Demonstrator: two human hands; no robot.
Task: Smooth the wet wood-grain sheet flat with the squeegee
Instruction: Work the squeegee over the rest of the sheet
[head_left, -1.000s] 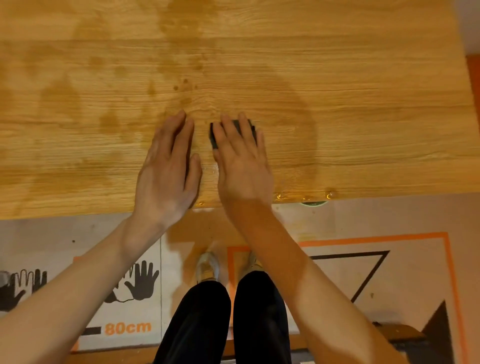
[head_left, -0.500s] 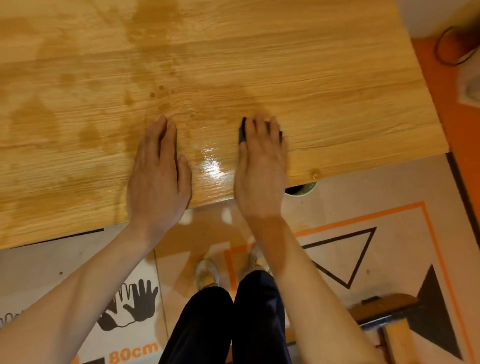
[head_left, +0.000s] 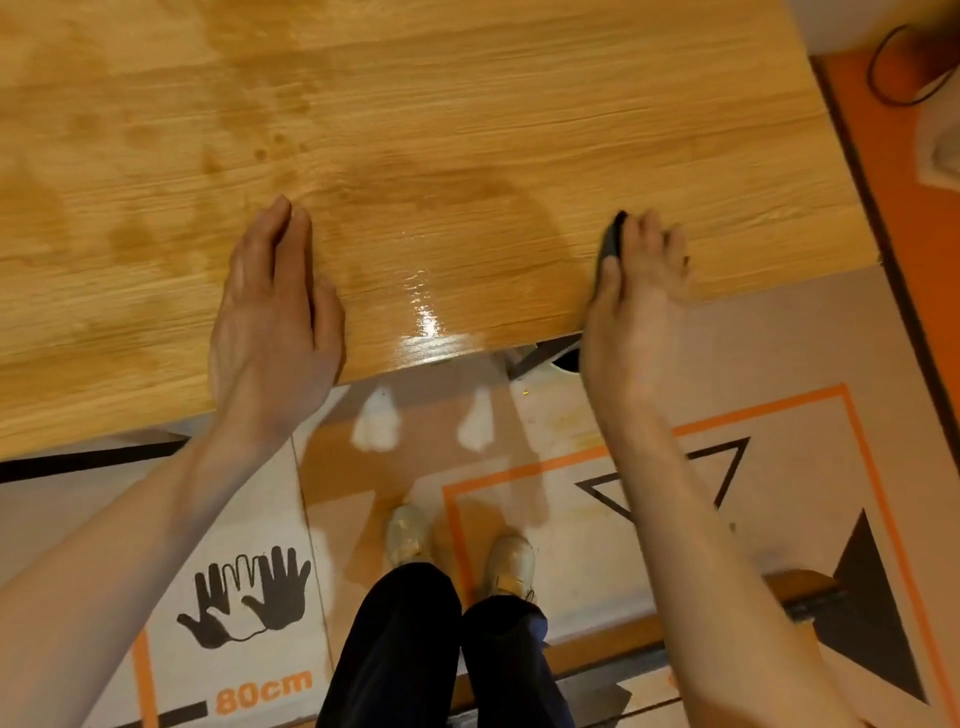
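Two bare hands work on a wet wood-grain sheet spread over a counter, seen from above. The left hand lies flat and open near the front edge, fingers straight, pressing the sheet to anchor it. Well to its right, the right hand covers a small dark squeegee close to the sheet's right front corner; the grip looks like fingers laid over the tool and pressing it down, though blur makes the hold hard to read. Between the hands a glossy wet patch shines by the edge. To do this stroke well, I would keep the blade low and firm, push outward to the right edge in one steady pass, and hold the anchoring palm planted so nothing slides.
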